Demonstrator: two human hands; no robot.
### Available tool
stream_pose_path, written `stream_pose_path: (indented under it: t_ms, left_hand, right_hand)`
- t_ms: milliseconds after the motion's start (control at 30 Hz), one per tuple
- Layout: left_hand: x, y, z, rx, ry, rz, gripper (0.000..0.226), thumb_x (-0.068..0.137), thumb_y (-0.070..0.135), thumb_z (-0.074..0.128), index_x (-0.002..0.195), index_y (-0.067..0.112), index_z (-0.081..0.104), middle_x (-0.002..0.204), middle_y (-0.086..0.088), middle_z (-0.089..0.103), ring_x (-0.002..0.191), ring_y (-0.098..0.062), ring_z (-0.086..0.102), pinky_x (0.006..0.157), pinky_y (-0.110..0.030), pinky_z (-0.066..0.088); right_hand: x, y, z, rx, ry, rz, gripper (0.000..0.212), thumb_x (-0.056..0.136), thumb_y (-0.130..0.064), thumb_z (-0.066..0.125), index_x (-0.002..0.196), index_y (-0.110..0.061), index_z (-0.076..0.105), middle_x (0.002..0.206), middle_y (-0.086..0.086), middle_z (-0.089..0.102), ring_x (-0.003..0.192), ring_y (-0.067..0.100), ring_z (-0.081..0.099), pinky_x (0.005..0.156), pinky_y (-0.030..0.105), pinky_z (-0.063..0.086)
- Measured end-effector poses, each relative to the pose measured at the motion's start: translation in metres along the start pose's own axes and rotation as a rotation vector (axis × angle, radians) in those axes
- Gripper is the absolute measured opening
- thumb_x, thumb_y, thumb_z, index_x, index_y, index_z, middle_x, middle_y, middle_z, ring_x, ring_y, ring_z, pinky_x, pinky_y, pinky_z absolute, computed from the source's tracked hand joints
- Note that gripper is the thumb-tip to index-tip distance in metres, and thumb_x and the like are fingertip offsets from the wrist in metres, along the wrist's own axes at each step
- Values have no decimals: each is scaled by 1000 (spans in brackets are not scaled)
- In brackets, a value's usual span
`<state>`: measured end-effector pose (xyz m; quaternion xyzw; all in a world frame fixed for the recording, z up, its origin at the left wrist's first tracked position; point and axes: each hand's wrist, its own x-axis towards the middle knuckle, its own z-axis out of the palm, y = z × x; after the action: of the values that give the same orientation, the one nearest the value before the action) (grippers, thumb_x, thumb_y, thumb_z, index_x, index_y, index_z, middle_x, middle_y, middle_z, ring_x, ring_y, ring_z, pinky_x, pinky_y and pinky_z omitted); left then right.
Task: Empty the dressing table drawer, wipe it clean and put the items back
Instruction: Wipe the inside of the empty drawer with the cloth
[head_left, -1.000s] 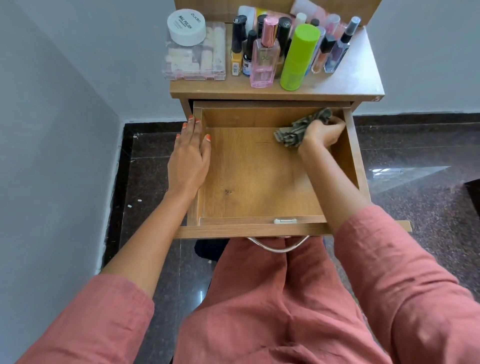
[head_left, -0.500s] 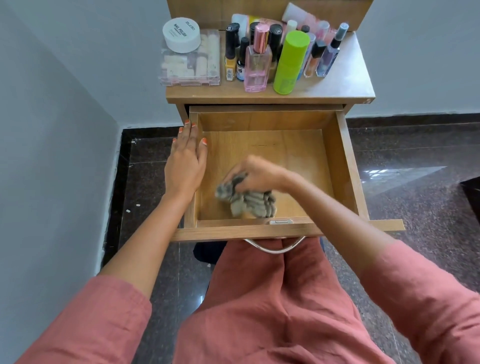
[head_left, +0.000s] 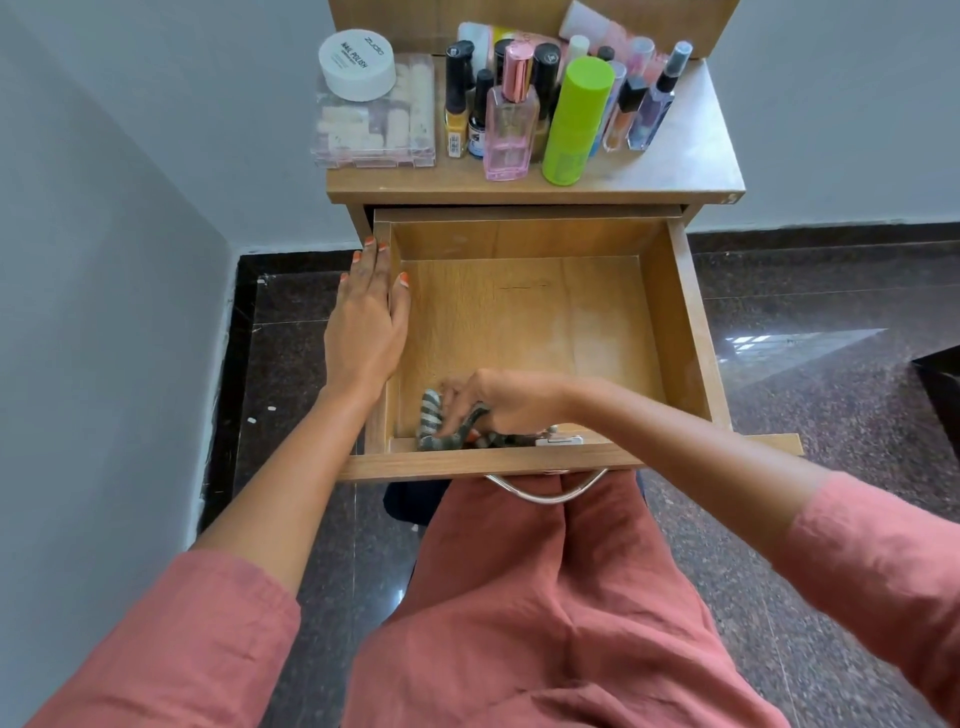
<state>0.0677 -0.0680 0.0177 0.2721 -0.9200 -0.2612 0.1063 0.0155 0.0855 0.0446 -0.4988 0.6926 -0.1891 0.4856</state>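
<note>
The wooden drawer (head_left: 675, 322) is pulled out over my lap and holds nothing but the cloth. My right hand (head_left: 498, 402) grips a grey striped cloth (head_left: 434, 423) and presses it into the drawer's front left corner, against the front wall. My left hand (head_left: 366, 322) lies flat with straight fingers on the drawer's left wall. The drawer's items stand on the dressing table top (head_left: 680, 166): a green bottle (head_left: 574, 122), a pink perfume bottle (head_left: 509, 127), several small bottles, a clear compartment box (head_left: 376, 135) and a white nail polish jar (head_left: 356, 65).
A metal handle (head_left: 545, 491) hangs from the drawer front above my knees. Grey walls close in on the left and behind the table. Dark polished stone floor (head_left: 831, 364) spreads to the right.
My right hand swept the cloth from the drawer's back right corner across the floor to the front left corner. My left hand stayed on the left wall.
</note>
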Motion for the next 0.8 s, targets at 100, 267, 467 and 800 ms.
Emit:
stream_pose_path:
  t_ms: [100,267,467,800]
  left_hand:
    - [1,-2,1,-2,6,1,46,100,30,26,143,12,27,154,-3,18,143,-17,15,116,-31,13]
    - [2,-2,0,-4,4,3,46,100,29,26,143,11,27,154,-4,18,143,-17,15,116,-32,14]
    - [1,1,-2,5,-2,-5,46,100,28,27,143,10,27,154,-5,17,143,-19,14,117,-34,15]
    - [2,-3,1,4,7,9,46,100,30,25,142,11,27,154,-5,19,143,-17,14,116,-31,12]
  right_hand:
    - [-20,18,-12,-49,-22,63,46,76,19,43,105,-6,67,107,0,53,108,20,52,94,31,47]
    - [-29,27,-23,-44,-42,153,46,75,19,45,100,-12,69,92,-18,52,86,-1,51,69,4,40]
    - [10,1,-8,-45,-29,-10,41,78,16,47,106,-6,66,114,10,59,101,19,55,87,29,50]
    - [-50,41,-30,-61,-48,151,31,83,5,55,105,-12,68,105,-10,52,96,8,52,85,16,42]
